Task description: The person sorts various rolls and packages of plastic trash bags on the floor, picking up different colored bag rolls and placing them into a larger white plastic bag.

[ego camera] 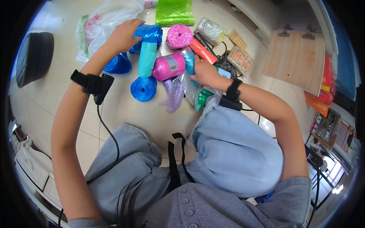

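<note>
My left hand (123, 35) rests on the left end of a big blue roll of plastic bags (151, 34), fingers spread over it. A turquoise roll (147, 59) lies just below that one, beside a pink roll with a label (169, 67). My right hand (207, 72) is on a light-blue plastic roll (189, 62); its fingertips are partly hidden, so its grip is unclear. Around it are an orange-red roll (203, 51), a second pink roll (180, 36) and a green package (203, 98). Two more blue rolls, one upright (143, 89) and one under my left wrist (117, 64), sit at the left.
A white plastic bag (114, 17) and a green plastic sheet (175, 12) lie at the far side. Purple plastic (173, 95) lies nearer me. Wrapped packets (240, 60) and dark cords lie at the right, before a wooden clipboard (295, 57). A dark quilted object (35, 58) stands left.
</note>
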Action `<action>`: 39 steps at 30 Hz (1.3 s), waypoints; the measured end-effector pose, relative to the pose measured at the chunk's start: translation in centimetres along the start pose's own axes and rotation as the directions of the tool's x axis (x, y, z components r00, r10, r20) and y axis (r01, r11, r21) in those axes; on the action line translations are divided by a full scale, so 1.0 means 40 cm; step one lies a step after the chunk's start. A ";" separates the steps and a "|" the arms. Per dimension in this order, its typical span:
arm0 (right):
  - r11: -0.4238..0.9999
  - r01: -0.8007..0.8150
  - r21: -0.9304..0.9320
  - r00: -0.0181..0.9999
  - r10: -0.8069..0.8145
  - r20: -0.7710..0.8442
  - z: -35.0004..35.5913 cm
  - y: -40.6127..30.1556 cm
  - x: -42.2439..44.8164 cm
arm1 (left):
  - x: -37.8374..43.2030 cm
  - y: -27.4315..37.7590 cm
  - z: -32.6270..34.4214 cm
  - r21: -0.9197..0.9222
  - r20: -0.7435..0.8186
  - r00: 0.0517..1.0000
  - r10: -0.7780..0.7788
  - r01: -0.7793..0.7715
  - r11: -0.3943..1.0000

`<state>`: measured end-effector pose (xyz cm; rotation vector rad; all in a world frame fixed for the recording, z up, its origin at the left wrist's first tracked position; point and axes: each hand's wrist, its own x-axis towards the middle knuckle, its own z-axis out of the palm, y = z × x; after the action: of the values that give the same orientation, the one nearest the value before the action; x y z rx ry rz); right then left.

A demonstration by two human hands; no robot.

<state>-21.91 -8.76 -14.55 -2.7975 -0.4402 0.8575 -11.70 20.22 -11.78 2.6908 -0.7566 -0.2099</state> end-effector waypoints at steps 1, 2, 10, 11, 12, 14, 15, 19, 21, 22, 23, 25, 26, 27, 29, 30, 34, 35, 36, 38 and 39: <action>1.000 0.008 -0.031 0.994 -0.011 -0.112 0.007 -0.007 0.004 | -0.009 0.004 -0.024 -0.044 -0.031 1.000 0.001 -0.002 0.999; 0.998 -0.048 0.040 0.995 0.051 -0.084 0.008 -0.012 0.017 | -0.016 0.011 -0.046 -0.089 -0.064 0.998 0.002 -0.007 0.996; 0.606 0.022 0.795 0.985 -0.148 0.086 -0.197 0.034 0.009 | -0.048 0.075 -0.143 -0.394 -0.134 0.980 -0.146 0.082 0.916; 0.482 -0.025 0.876 0.986 -0.132 0.101 -0.249 0.017 -0.016 | -0.047 0.093 -0.149 -0.539 -0.060 0.980 -0.190 0.128 0.833; 0.278 -0.049 0.959 0.981 -0.170 0.099 -0.276 0.025 -0.027 | -0.036 0.118 -0.154 -0.630 -0.008 0.989 -0.150 0.111 0.768; 0.088 -0.052 0.995 0.967 -0.246 0.072 -0.343 0.003 -0.050 | -0.029 0.162 -0.147 -0.761 0.126 0.983 -0.130 0.180 0.623; -0.117 -0.076 0.990 0.950 -0.311 0.036 -0.373 -0.006 -0.062 | -0.023 0.187 -0.154 -0.800 0.188 0.977 -0.095 0.209 0.563; -0.365 -0.194 0.910 0.871 -0.492 -0.012 -0.415 -0.061 -0.077 | -0.021 0.276 -0.175 -0.923 0.287 0.957 0.051 0.261 0.283; -0.410 -0.247 0.878 0.865 -0.502 0.009 -0.419 -0.104 -0.087 | -0.027 0.306 -0.187 -0.950 0.249 0.969 -0.005 0.245 0.196; -0.427 -0.293 0.855 0.852 -0.523 0.031 -0.414 -0.116 -0.085 | -0.026 0.312 -0.203 -0.943 0.325 0.944 0.059 0.319 0.090; -0.442 -0.339 0.830 0.837 -0.544 0.052 -0.412 -0.129 -0.078 | -0.027 0.315 -0.213 -0.919 0.390 0.912 0.131 0.395 -0.012; -0.457 -0.312 0.833 0.828 -0.560 0.003 -0.400 -0.147 -0.066 | -0.036 0.312 -0.207 -0.925 0.372 0.925 0.083 0.376 -0.047; -0.515 -0.316 0.797 0.848 -0.530 -0.006 -0.389 -0.146 -0.056 | -0.042 0.307 -0.204 -0.931 0.351 0.936 0.010 0.351 -0.100; -0.569 -0.313 0.760 0.866 -0.499 -0.017 -0.383 -0.150 -0.048 | -0.048 0.302 -0.209 -0.938 0.328 0.943 -0.065 0.316 -0.144; -0.578 -0.301 0.759 0.872 -0.489 -0.026 -0.366 -0.159 -0.034 | -0.056 0.265 -0.187 -0.944 0.295 0.954 -0.063 0.281 -0.171; -0.566 -0.274 0.778 0.886 -0.462 -0.024 -0.357 -0.155 -0.026 | -0.058 0.261 -0.192 -0.957 0.270 0.960 -0.076 0.258 -0.136; -0.528 -0.222 0.820 0.900 -0.435 -0.037 -0.373 -0.127 -0.018 | -0.078 0.257 -0.246 -0.976 0.200 0.970 -0.139 0.185 -0.114; -0.535 -0.213 0.817 0.902 -0.429 -0.046 -0.372 -0.105 -0.010 | -0.080 0.246 -0.248 -0.976 0.202 0.971 -0.129 0.189 -0.107; -0.534 -0.219 0.817 0.914 -0.405 -0.020 -0.359 -0.084 0.003 | -0.096 0.228 -0.254 -0.972 0.202 0.964 -0.174 0.176 -0.154; -0.565 -0.263 0.782 0.922 -0.386 0.031 -0.346 -0.043 0.013 | -0.103 0.203 -0.259 -0.970 0.210 0.934 -0.290 0.162 -0.181; -0.571 -0.264 0.777 0.921 -0.389 0.027 -0.339 -0.044 0.015 | -0.112 0.183 -0.262 -0.970 0.214 0.932 -0.292 0.168 -0.175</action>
<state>-14.08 -8.08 -3.33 -0.5337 0.2214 0.8819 -16.61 19.66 0.85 1.1361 0.1308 -0.5051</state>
